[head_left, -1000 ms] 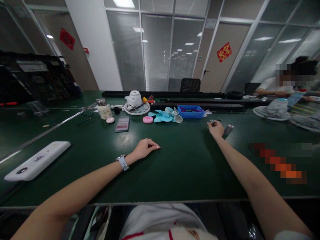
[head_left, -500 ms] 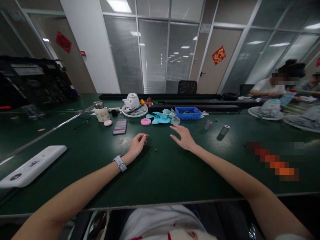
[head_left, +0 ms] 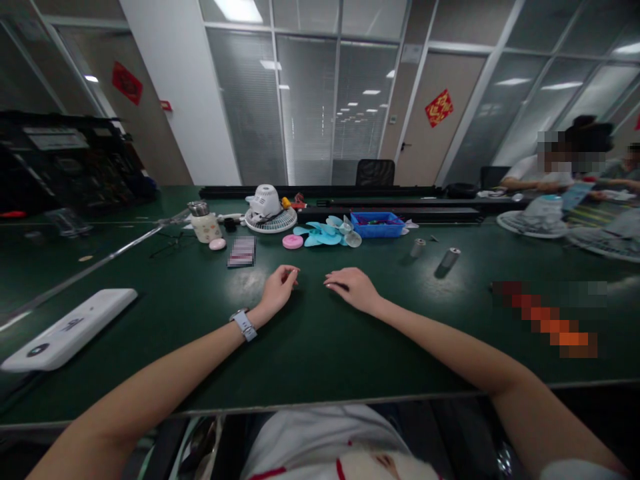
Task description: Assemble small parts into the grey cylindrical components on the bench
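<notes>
My left hand (head_left: 277,288) rests on the green table (head_left: 320,347) with its fingers curled into a pinch; what the fingertips hold, if anything, is too small to make out. A watch sits on that wrist. My right hand (head_left: 351,287) lies close beside it, a little to the right, palm down, with its fingers bent together and the tips touching the mat. Whatever is under those fingers is hidden. Two small metal cylinders (head_left: 417,247) (head_left: 449,257) lie farther right, apart from both hands.
Behind the hands are a pink disc (head_left: 293,241), light blue fan blades (head_left: 325,233), a blue tray (head_left: 377,225), a white fan (head_left: 265,207) and a cup (head_left: 203,223). A white flat device (head_left: 70,330) lies at the left. Another person (head_left: 550,170) sits at the far right.
My right hand left the metal cylinders, swept left across the table and came down beside my left hand with fingers curled. My left hand lifted slightly into a pinch.
</notes>
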`<action>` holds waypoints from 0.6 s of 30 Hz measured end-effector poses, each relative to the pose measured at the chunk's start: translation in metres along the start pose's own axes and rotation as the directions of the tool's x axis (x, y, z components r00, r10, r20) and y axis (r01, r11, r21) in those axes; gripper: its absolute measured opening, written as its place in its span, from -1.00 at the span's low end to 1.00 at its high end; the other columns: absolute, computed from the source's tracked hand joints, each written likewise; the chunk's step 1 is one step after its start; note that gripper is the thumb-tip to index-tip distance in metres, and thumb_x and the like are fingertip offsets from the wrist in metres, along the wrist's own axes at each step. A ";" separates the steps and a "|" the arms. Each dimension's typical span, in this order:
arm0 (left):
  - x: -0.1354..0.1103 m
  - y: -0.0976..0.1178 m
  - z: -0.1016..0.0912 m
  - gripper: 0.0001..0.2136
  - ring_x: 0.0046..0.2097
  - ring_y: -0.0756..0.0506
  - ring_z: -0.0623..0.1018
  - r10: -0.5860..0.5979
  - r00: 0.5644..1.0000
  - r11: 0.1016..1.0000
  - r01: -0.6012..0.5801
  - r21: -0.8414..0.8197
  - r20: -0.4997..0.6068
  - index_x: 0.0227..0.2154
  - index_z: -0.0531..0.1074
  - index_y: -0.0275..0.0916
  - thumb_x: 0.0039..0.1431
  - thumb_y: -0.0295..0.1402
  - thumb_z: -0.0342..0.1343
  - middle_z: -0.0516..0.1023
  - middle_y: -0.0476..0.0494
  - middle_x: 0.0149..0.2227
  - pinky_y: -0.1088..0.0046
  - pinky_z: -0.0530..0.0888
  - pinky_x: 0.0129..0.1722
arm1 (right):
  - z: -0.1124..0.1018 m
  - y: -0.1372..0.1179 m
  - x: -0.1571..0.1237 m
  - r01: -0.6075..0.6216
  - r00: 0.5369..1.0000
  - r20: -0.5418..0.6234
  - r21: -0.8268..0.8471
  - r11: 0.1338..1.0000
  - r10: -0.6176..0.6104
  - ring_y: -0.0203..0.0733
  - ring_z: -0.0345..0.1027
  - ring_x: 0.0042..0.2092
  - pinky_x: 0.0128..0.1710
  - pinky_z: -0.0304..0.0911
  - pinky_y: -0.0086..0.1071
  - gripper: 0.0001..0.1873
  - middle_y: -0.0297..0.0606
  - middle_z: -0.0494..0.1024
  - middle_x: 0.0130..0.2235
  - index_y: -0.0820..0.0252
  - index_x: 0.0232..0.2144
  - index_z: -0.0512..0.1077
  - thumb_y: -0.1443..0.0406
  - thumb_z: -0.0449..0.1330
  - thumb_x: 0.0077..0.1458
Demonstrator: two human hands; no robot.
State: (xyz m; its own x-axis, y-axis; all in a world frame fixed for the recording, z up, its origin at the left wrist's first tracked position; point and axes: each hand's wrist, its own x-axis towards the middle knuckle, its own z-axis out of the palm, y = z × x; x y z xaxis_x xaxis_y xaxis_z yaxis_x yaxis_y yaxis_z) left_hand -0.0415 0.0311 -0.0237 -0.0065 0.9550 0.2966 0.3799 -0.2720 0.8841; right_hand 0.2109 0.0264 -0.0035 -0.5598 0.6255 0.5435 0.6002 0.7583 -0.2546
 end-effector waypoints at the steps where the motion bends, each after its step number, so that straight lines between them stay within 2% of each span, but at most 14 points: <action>1: 0.000 0.000 0.000 -0.67 -0.37 -0.08 0.51 -0.003 1.000 1.000 0.003 0.007 0.004 -0.16 0.45 -0.26 0.20 -0.11 0.02 0.49 -0.05 -0.43 0.42 0.41 -0.37 | -0.008 0.016 0.000 -0.069 0.994 -0.086 -0.054 0.996 0.064 -0.09 0.47 0.03 0.08 0.27 -0.15 -0.76 -0.24 0.62 -0.04 0.09 -0.11 0.57 0.23 0.15 0.26; 2: -0.001 0.001 -0.001 -0.66 -0.37 -0.08 0.51 -0.006 1.000 1.000 0.005 0.015 0.009 -0.15 0.45 -0.26 0.20 -0.11 0.02 0.50 -0.05 -0.43 0.41 0.42 -0.36 | -0.017 0.034 -0.001 -0.163 0.972 -0.185 -0.104 0.981 0.142 -0.07 0.47 0.01 0.05 0.28 -0.15 -0.74 -0.20 0.62 -0.05 0.12 -0.12 0.57 0.22 0.13 0.26; 3: -0.001 0.001 -0.001 -0.66 -0.37 -0.09 0.52 -0.005 1.000 1.000 0.005 0.023 0.016 -0.15 0.45 -0.26 0.21 -0.10 0.02 0.50 -0.05 -0.43 0.41 0.42 -0.36 | -0.027 0.054 -0.004 -0.273 0.931 -0.288 -0.145 0.951 0.223 -0.04 0.48 -0.01 0.03 0.29 -0.14 -0.72 -0.16 0.62 -0.05 0.16 -0.12 0.58 0.21 0.11 0.27; 6: -0.001 -0.001 0.000 -0.66 -0.36 -0.09 0.53 0.000 1.000 0.999 -0.001 0.034 0.026 -0.15 0.45 -0.24 0.21 -0.10 0.02 0.51 -0.05 -0.42 0.40 0.43 -0.34 | -0.062 0.113 -0.019 -0.589 0.730 -0.539 -0.188 0.786 0.419 0.02 0.46 -0.02 0.00 0.29 -0.15 -0.64 -0.06 0.60 -0.04 0.24 -0.10 0.57 0.19 0.06 0.26; 9: 0.000 -0.003 0.001 -0.67 -0.35 -0.09 0.54 -0.007 1.000 0.999 0.006 0.041 0.029 -0.15 0.45 -0.23 0.21 -0.09 0.02 0.51 -0.05 -0.42 0.40 0.43 -0.34 | -0.089 0.154 -0.038 -0.776 0.540 -0.652 -0.143 0.614 0.532 0.04 0.45 -0.05 -0.06 0.28 -0.18 -0.59 -0.02 0.59 -0.04 0.26 -0.06 0.55 0.18 0.02 0.26; 11: 0.000 -0.005 0.001 -0.67 -0.35 -0.10 0.54 -0.012 0.999 0.999 0.010 0.052 0.034 -0.15 0.44 -0.22 0.22 -0.08 0.02 0.52 -0.05 -0.42 0.40 0.43 -0.33 | -0.099 0.169 -0.047 -0.837 0.458 -0.672 -0.105 0.537 0.582 0.04 0.45 -0.09 -0.10 0.27 -0.20 -0.58 -0.02 0.60 -0.07 0.24 -0.04 0.55 0.18 0.02 0.25; 14: 0.001 -0.006 0.000 -0.66 -0.34 -0.10 0.54 -0.007 0.999 0.998 0.004 0.060 0.047 -0.14 0.43 -0.22 0.23 -0.07 0.01 0.52 -0.05 -0.41 0.40 0.42 -0.33 | -0.103 0.181 -0.054 -0.880 0.392 -0.662 -0.068 0.469 0.639 0.02 0.44 -0.15 -0.15 0.25 -0.21 -0.59 -0.04 0.61 -0.12 0.19 -0.05 0.57 0.17 0.04 0.22; 18: 0.001 -0.007 0.000 -0.66 -0.34 -0.10 0.54 0.005 0.999 0.998 -0.009 0.067 0.052 -0.14 0.42 -0.22 0.24 -0.07 0.00 0.51 -0.06 -0.41 0.40 0.41 -0.34 | -0.104 0.188 -0.054 -0.897 0.373 -0.644 -0.067 0.437 0.667 0.00 0.43 -0.20 -0.21 0.24 -0.23 -0.61 -0.05 0.62 -0.15 0.14 -0.06 0.58 0.16 0.07 0.20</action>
State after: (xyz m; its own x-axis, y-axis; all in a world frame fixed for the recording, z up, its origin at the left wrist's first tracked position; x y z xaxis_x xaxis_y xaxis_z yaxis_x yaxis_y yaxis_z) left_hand -0.0439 0.0340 -0.0293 0.0438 0.9585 0.2819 0.4410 -0.2717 0.8554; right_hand 0.4137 0.1161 0.0023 0.5597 0.6213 0.5485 0.8027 -0.2419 -0.5451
